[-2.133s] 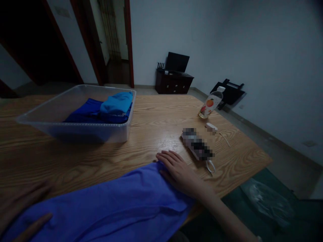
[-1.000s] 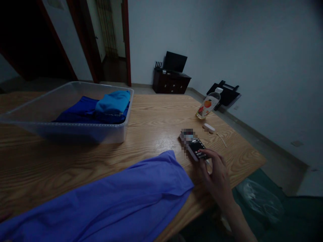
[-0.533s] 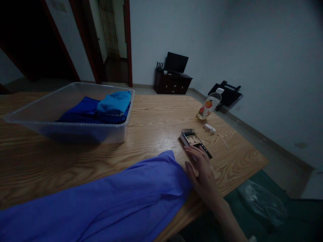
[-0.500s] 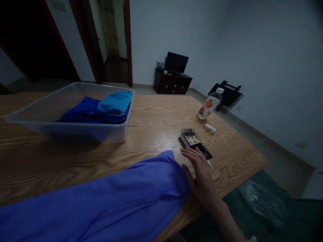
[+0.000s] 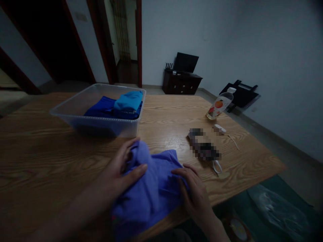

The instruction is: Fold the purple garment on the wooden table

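A purple-blue garment (image 5: pixel 149 188) lies partly folded over itself at the table's front edge, and its exact kind is unclear. My left hand (image 5: pixel 120 173) grips the raised, folded part on the left, with the thumb in front and the other fingers behind the cloth. At the right end of the garment, my right hand (image 5: pixel 196 193) has its fingers curled over the edge of the cloth. Behind the left hand stands a clear plastic bin (image 5: pixel 118 127) holding folded dark-blue clothing (image 5: pixel 102 108) and a lighter blue folded piece (image 5: pixel 129 101).
A blurred-out phone-like object (image 5: pixel 204 145) with a white cable (image 5: pixel 217 167) lies right of the garment. Beyond it are a small white device (image 5: pixel 220 128) and a juice bottle (image 5: pixel 221 105). A clear plastic bag (image 5: pixel 279 211) rests on green fabric beside the wooden table (image 5: pixel 164 111).
My left hand has come into view holding the cloth. The garment's long left part is now folded over to the right. My right hand stays at its right end, fingers more curled.
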Demonstrator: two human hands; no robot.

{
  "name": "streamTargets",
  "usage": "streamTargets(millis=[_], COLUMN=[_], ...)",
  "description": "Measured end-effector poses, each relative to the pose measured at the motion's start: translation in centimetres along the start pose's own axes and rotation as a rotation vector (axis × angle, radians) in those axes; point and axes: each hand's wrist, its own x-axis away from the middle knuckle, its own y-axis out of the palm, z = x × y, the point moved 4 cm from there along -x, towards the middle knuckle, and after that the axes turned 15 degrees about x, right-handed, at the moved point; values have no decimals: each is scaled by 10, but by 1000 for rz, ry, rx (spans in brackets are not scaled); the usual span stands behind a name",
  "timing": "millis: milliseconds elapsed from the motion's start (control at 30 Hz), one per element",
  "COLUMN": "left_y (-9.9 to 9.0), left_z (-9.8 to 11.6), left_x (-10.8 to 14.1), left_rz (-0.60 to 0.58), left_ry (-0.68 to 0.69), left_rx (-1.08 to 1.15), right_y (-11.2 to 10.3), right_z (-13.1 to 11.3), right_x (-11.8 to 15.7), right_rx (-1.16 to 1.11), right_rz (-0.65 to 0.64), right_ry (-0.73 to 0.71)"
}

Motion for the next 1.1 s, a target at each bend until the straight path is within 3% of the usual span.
streamTargets(millis=[133, 233, 300, 433, 533, 600, 733, 867, 967, 1100], left_y=[10, -13, -38, -75, -76, -69, -57, -61, -68, -65], left_z=[-28, -28, -27, -46, -69, -80, -96, -104, -100, -85], left_x=[-14, -11, 1, 32, 49, 58, 79, 97, 94, 74], left_rz=[-223, -243, -155, 49, 125, 146, 65, -11, -57, -203], left_ry=[-225, -95, 69, 328, 454, 516, 595, 684, 674, 660], left_rx=[309, 126, -248, -953, -1257, -1408, -1509, -1510, -1478, -1462], right_y=[-7, -12, -15, -10, 3, 13, 19, 10, 7, 8], right_z=[23, 39, 40, 9, -20, -30, -24, -10, -13, -17], right_x=[13, 21, 21, 11, 7, 5, 1, -8, -12, -8], right_rx=[-9, -3, 45, 98, 95, 86, 86, 145, 153, 140], right_rz=[33, 49, 40, -126, -337, -448, -525, -563, -588, -554], right_ry=[233, 333, 274, -95, -320, -372, -382, -355, -351, -353])
